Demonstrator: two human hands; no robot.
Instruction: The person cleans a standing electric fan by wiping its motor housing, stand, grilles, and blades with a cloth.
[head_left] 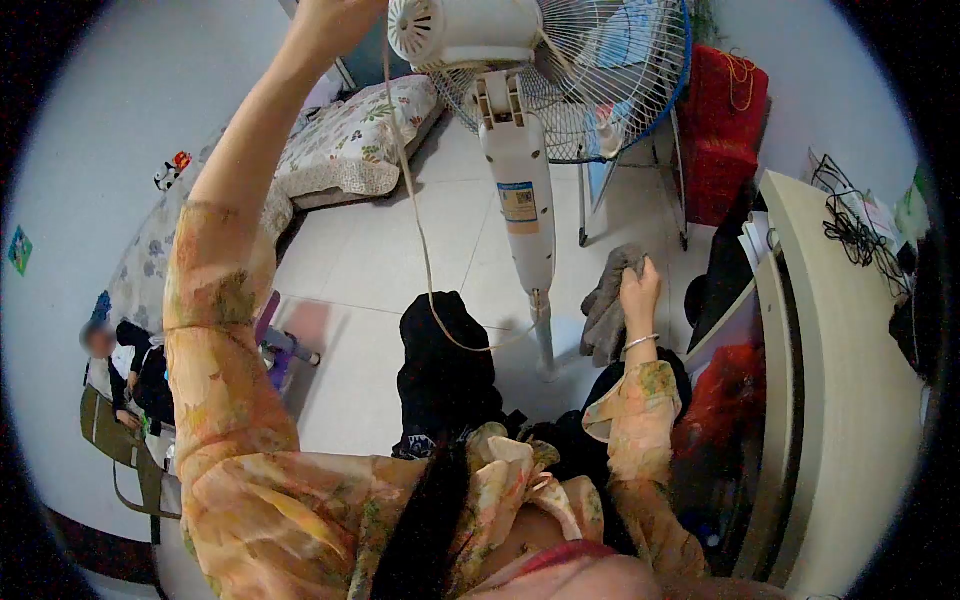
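Note:
My right hand (641, 290) is closed on a grey-brown cloth (607, 310), which hangs down beside the fan's pole. At the top edge, my left hand (340, 18) is raised beside the motor housing of a white standing fan (517, 200). Its fingers are cut off by the frame, so I cannot see whether it touches the fan. The round wire cage (610, 80) has a blue rim and faces away to the right. A pale cord (408, 170) hangs in a loop from the fan's head to its pole.
A floral-covered cushion (355, 135) lies at the back left. Left of me, a person (145, 370) sits by a purple stool (285, 345). Red boxes (722, 150) stand at the back right. Black cables (858, 235) lie on the pale cabinet (850, 400).

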